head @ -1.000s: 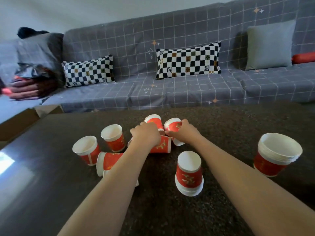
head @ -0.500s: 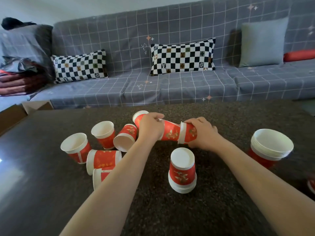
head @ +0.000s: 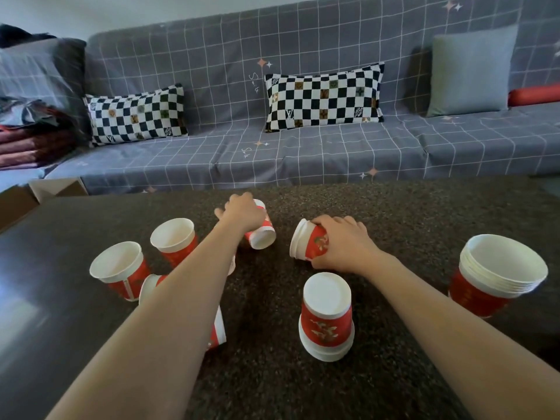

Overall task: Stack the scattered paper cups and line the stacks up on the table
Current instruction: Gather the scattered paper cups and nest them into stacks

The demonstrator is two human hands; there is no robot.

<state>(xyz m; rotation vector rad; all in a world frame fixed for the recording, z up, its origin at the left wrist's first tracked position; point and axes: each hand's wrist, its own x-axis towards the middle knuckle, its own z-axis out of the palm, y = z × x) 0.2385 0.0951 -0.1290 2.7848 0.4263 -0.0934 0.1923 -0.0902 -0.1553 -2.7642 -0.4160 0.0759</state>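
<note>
One tall stack stands done, the right hand grips a sideways stack, the left hand closes on a fallen cup, several cups remain loose

The checkered pillow bears an "LV" monogram; script on the sofa cover is illegible.

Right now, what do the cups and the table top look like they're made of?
Cups: likely paper, matte white inside, red printed outside, thin rolled rims that nest tightly in the stack. Table: dark speckled top, stone or a stone-look laminate; it is glossy enough to mirror light at the left.
</note>
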